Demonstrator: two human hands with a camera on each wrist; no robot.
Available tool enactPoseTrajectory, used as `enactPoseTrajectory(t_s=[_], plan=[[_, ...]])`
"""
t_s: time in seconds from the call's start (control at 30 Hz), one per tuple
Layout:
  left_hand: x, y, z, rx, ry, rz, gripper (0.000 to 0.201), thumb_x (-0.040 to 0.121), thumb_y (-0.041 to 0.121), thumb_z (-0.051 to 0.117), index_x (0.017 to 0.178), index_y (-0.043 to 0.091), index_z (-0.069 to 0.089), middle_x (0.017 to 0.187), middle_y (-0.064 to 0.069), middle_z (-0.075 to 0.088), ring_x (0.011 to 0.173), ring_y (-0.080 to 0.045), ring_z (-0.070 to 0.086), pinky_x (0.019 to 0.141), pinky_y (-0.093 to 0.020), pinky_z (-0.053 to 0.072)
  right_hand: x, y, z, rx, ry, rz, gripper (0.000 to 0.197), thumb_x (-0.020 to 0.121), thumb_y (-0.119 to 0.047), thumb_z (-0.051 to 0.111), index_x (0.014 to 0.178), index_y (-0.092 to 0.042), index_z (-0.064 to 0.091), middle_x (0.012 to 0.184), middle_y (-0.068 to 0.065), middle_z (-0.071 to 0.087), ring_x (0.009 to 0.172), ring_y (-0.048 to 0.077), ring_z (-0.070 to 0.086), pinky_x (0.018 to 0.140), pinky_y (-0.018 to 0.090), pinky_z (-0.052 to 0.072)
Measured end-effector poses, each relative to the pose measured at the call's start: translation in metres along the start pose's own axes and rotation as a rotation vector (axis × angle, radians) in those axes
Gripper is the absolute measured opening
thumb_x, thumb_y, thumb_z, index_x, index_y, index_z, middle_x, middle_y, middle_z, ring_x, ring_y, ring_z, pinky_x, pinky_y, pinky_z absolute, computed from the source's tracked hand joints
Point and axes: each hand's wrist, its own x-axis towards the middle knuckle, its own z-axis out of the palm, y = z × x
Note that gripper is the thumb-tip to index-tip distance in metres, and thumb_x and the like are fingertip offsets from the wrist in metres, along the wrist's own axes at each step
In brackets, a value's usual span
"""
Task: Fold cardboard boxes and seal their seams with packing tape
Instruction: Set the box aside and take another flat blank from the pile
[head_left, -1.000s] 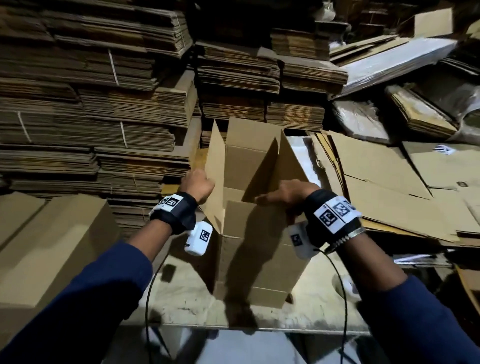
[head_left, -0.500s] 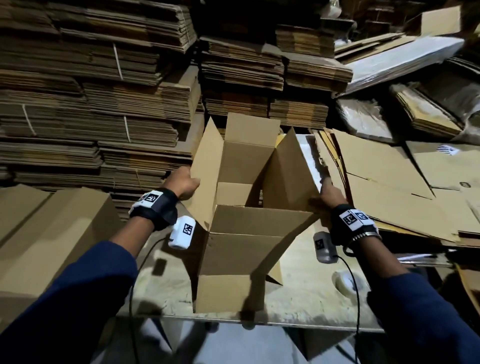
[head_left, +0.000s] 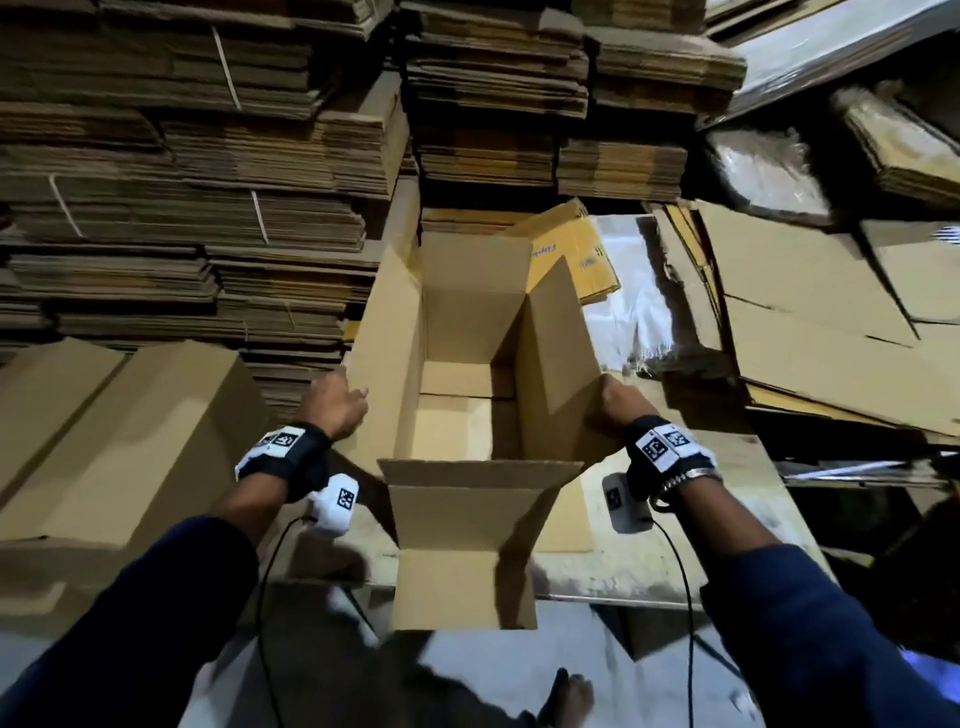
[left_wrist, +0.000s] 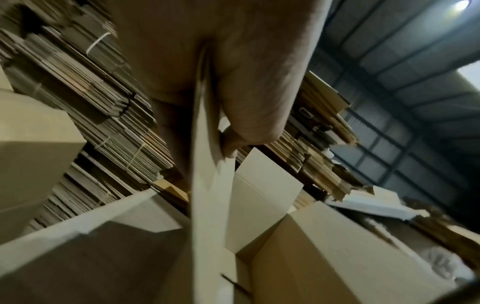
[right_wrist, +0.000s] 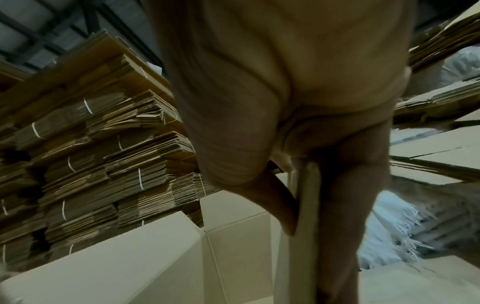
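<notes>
A brown cardboard box stands open-topped at the front edge of the worktable, its four top flaps raised or splayed. My left hand grips the near edge of the left flap; in the left wrist view the thumb and fingers pinch that flap's edge. My right hand grips the right flap; in the right wrist view the thumb presses the flap's edge against the fingers. The near flap hangs toward me. No tape is in view.
Tall stacks of bundled flat cardboard rise behind and to the left. A folded box lies at the left. Loose flattened sheets and white plastic sacking cover the right side. A bare foot shows below the table's edge.
The box has been pulled toward me and squared up. My right hand left the near flap and took the right flap; both side flaps are spread wider apart.
</notes>
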Motion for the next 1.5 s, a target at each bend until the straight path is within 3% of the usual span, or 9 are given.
enactPoseTrajectory(t_s=[0.13, 0.23, 0.33, 0.5, 0.63, 0.73, 0.87, 1.07, 1.5], plan=[[-0.003, -0.019, -0.002, 0.026, 0.022, -0.009, 0.05, 0.102, 0.04, 0.06, 0.143, 0.013, 0.049, 0.139, -0.018, 0.064, 0.123, -0.039, 0.061, 0.098, -0.047, 0.052, 0.009, 0.007, 0.004, -0.062, 0.025, 0.06, 0.056, 0.093, -0.019, 0.068, 0.139, 0.002, 0.044, 0.134, 0.026, 0.059, 0.121, 0.041, 0.06, 0.096, 0.041, 0.05], [-0.013, -0.036, 0.007, 0.182, -0.041, 0.086, 0.082, 0.101, 0.043, 0.063, 0.165, 0.027, 0.015, 0.166, -0.017, 0.029, 0.141, -0.044, 0.045, 0.106, -0.057, 0.046, 0.009, 0.02, 0.02, -0.178, 0.095, 0.042, 0.067, 0.099, -0.01, 0.055, 0.158, -0.004, 0.022, 0.152, 0.027, 0.041, 0.139, 0.042, 0.044, 0.108, 0.051, 0.045], [-0.016, -0.049, 0.016, 0.282, -0.11, 0.218, 0.065, 0.101, 0.048, 0.06, 0.16, 0.038, 0.034, 0.174, -0.01, -0.005, 0.159, -0.038, 0.007, 0.124, -0.066, 0.019, 0.007, 0.026, 0.039, -0.335, 0.017, -0.179, 0.063, 0.101, -0.007, 0.054, 0.158, -0.02, 0.033, 0.166, 0.012, 0.025, 0.156, 0.031, 0.019, 0.119, 0.057, 0.033], [-0.025, -0.058, 0.015, 0.254, -0.429, 0.354, 0.072, 0.092, 0.051, 0.072, 0.153, 0.052, 0.034, 0.174, 0.006, -0.002, 0.161, -0.024, -0.007, 0.122, -0.068, -0.011, -0.005, 0.029, 0.061, -0.208, -0.281, -0.276, 0.05, 0.091, -0.032, 0.075, 0.134, -0.017, 0.053, 0.14, 0.008, 0.055, 0.118, 0.035, 0.063, 0.092, 0.032, 0.048], [-0.036, -0.053, 0.015, 0.182, -0.646, 0.363, 0.137, 0.043, 0.092, 0.073, 0.16, 0.045, 0.021, 0.172, 0.015, -0.001, 0.16, -0.016, 0.0, 0.128, -0.06, 0.002, -0.003, 0.028, 0.061, 0.06, -0.603, -0.237, 0.063, 0.098, -0.009, 0.069, 0.152, -0.012, 0.035, 0.164, 0.009, 0.031, 0.133, 0.012, 0.053, 0.088, 0.016, 0.052], [-0.038, -0.047, 0.016, -0.043, -0.556, 0.28, 0.1, 0.05, 0.086, 0.081, 0.14, 0.053, 0.052, 0.165, 0.018, 0.032, 0.15, -0.02, 0.037, 0.121, -0.048, 0.031, -0.002, 0.037, 0.054, 0.212, -0.565, -0.152, 0.107, 0.074, -0.037, 0.095, 0.159, -0.02, 0.033, 0.163, -0.01, 0.027, 0.123, -0.005, 0.05, 0.088, 0.012, 0.043], [-0.03, -0.045, 0.02, -0.176, -0.422, 0.213, 0.075, 0.045, 0.08, 0.089, 0.111, 0.05, 0.07, 0.13, 0.019, 0.068, 0.122, -0.013, 0.064, 0.106, -0.041, 0.049, -0.007, 0.027, 0.05, 0.273, -0.425, -0.066, 0.064, 0.057, -0.078, 0.086, 0.105, -0.037, 0.075, 0.106, -0.014, 0.07, 0.098, 0.015, 0.063, 0.077, 0.033, 0.055], [-0.033, -0.035, 0.033, -0.166, -0.224, 0.21, 0.063, 0.049, 0.067, 0.095, 0.101, 0.034, 0.08, 0.11, 0.015, 0.078, 0.1, 0.004, 0.07, 0.092, -0.028, 0.06, 0.005, 0.024, 0.075, 0.149, -0.064, -0.1, 0.079, 0.053, -0.094, 0.071, 0.063, -0.016, 0.071, 0.052, 0.001, 0.057, 0.059, 0.022, 0.057, 0.056, 0.032, 0.045], [-0.018, -0.017, 0.038, -0.055, -0.165, 0.172, 0.086, 0.061, 0.055, 0.095, 0.132, 0.023, 0.058, 0.123, 0.0, 0.074, 0.102, -0.015, 0.07, 0.085, -0.031, 0.054, 0.035, -0.021, 0.055, -0.279, -0.214, -0.001, 0.075, 0.051, -0.076, 0.088, 0.088, -0.016, 0.063, 0.091, 0.005, 0.069, 0.081, 0.024, 0.068, 0.076, 0.036, 0.061]])
